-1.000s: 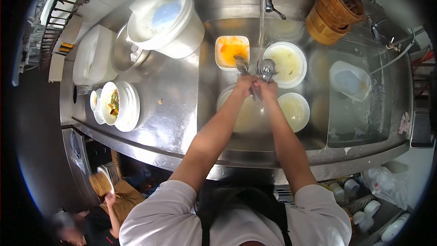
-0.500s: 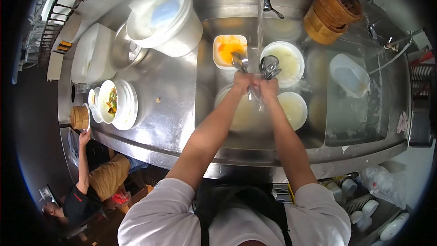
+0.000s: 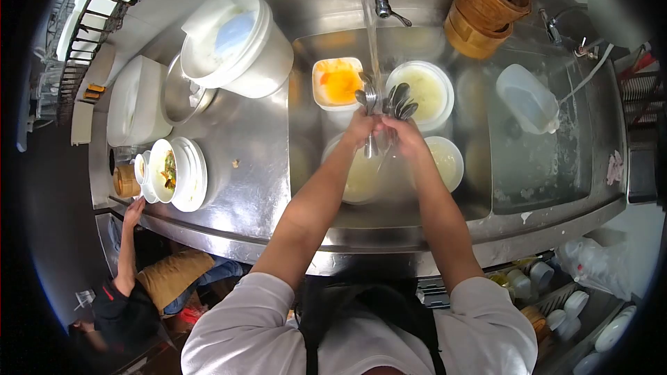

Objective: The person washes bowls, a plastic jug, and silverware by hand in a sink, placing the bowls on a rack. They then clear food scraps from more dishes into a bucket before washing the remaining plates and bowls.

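Both my hands are together over the sink [image 3: 389, 217], in front of the running tap [image 3: 380, 3]. My left hand [image 3: 361, 126] is closed around cutlery [image 3: 371, 97], which looks like a fork and spoons, with handles sticking out below the fist. My right hand [image 3: 405, 133] grips a bunch of spoons [image 3: 399, 99], bowls pointing up. The stream falls just behind the cutlery. Beyond my left hand is a square white container [image 3: 338, 82] with orange liquid. Behind the spoons stands a white bowl [image 3: 425, 94] of cloudy water. More bowls lie partly under my forearms, including a round bowl [image 3: 446, 164].
Bamboo steamers [image 3: 479, 24] stand at the back right. A second basin holds water and a clear plastic container [image 3: 526, 99]. On the left counter are a white bucket [image 3: 267, 62] and stacked dishes [image 3: 194, 173]. Another person's hand [image 3: 134, 212] reaches the counter's left end.
The view has shifted slightly. My hands still hold the cutlery, now a little nearer the tap stream, and the spoons have fanned out. The other person's hand has drawn away from a small dish.
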Demonstrator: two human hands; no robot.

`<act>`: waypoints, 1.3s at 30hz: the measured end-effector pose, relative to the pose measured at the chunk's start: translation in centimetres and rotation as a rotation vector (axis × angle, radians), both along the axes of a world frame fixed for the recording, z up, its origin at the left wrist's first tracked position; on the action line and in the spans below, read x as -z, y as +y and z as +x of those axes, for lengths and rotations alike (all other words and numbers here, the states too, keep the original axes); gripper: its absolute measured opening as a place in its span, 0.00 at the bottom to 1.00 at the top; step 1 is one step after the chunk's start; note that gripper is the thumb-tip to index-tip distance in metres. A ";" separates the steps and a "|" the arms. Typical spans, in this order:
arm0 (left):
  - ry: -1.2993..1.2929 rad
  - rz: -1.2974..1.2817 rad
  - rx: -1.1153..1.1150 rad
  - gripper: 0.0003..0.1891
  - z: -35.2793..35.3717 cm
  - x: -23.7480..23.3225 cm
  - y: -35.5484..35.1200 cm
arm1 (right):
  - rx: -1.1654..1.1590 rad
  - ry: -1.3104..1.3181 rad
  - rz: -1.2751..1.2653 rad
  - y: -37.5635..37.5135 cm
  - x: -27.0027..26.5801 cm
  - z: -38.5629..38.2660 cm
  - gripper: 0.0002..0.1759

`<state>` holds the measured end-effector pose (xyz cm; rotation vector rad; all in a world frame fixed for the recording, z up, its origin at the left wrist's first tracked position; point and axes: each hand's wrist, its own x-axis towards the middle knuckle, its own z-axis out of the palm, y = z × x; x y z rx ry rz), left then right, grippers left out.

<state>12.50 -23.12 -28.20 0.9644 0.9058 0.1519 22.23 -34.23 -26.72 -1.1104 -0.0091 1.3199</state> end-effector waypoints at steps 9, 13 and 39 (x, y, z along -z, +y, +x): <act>0.308 0.335 -0.159 0.13 -0.8 2.8 2.0 | -0.042 -0.116 -0.150 -0.8 -1.9 1.0 0.13; 0.381 0.348 -0.124 0.11 -0.9 0.5 2.0 | -0.109 -0.147 -0.232 -0.1 -2.5 0.6 0.20; 0.614 1.378 1.056 0.25 -1.1 -3.2 -0.1 | 0.139 0.658 0.277 1.9 2.7 -3.7 0.08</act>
